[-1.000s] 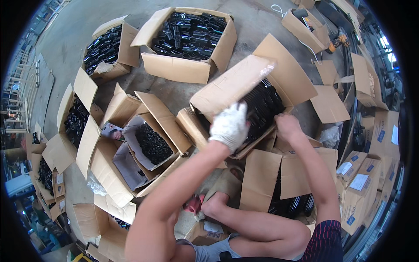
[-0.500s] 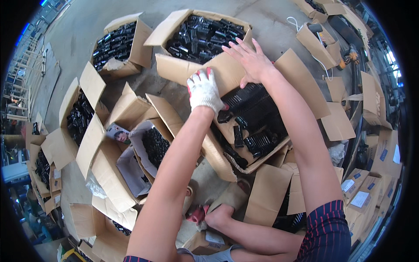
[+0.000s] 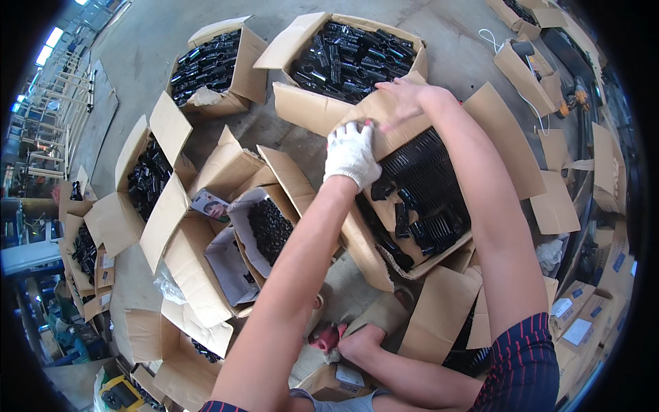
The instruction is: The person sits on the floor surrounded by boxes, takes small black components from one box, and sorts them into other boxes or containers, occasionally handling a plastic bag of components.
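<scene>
In front of me an open cardboard box [image 3: 384, 264] holds black plastic parts [image 3: 429, 196]. Its far flap [image 3: 388, 123] is bent back toward another box. My left hand [image 3: 351, 154], in a white knit glove, grips the near edge of that flap. Bare, my right hand [image 3: 405, 99] lies flat on the same flap a little farther out, fingers spread. Both forearms reach out over the box.
More open boxes of black parts stand around: one beyond the flap [image 3: 357, 51], one far left [image 3: 213, 65], one at left [image 3: 147, 178], a smaller lined one [image 3: 268, 230] beside my left arm. Small cartons [image 3: 583, 323] are stacked at right. My bare foot [image 3: 364, 343] rests on the concrete floor.
Both hands have moved outward along the flap and pushed it back, away from me. More of the black parts in the box now show.
</scene>
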`<state>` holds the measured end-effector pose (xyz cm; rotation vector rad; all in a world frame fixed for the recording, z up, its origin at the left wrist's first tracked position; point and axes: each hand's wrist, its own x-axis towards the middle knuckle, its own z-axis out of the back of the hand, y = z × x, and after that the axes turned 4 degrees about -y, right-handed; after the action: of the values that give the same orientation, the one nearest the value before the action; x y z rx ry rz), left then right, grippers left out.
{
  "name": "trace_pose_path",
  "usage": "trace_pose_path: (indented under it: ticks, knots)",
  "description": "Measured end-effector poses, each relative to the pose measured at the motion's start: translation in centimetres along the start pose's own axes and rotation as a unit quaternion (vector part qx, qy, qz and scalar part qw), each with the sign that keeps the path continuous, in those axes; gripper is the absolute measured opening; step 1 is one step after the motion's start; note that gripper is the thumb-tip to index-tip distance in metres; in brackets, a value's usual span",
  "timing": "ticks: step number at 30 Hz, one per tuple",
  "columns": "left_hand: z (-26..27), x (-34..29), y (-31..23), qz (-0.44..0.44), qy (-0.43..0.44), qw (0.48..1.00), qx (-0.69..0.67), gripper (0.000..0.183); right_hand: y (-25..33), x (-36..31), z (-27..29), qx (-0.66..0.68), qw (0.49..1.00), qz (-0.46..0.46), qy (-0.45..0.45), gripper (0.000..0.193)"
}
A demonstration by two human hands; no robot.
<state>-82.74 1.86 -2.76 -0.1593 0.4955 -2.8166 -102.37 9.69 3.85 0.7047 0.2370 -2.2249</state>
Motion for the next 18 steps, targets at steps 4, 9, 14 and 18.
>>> trace_pose_path:
  ticks: [4, 9, 14, 18]
  knots:
    - [-0.7, -0.8, 0.1, 0.003, -0.037, 0.999, 0.016, 0.089, 0.8, 2.5, 0.0, 0.018, 0.989, -0.016, -0.148, 0.063]
    - [0.6, -1.1, -1.5, -0.049, -0.026, 0.998, 0.028, 0.093, -1.4, -0.3, -0.9, 0.005, 0.953, 0.051, -0.299, 0.030]
    - [1.2, -0.6, -2.1, -0.075, 0.039, 0.994, 0.069, 0.084, 1.4, -0.9, 1.6, -0.116, 0.986, -0.052, -0.107, 0.032]
    - [2.0, -0.1, -2.9, -0.079, 0.084, 0.990, 0.081, 0.082, 2.1, 0.7, 0.5, -0.171, 0.978, -0.104, -0.054, 0.037]
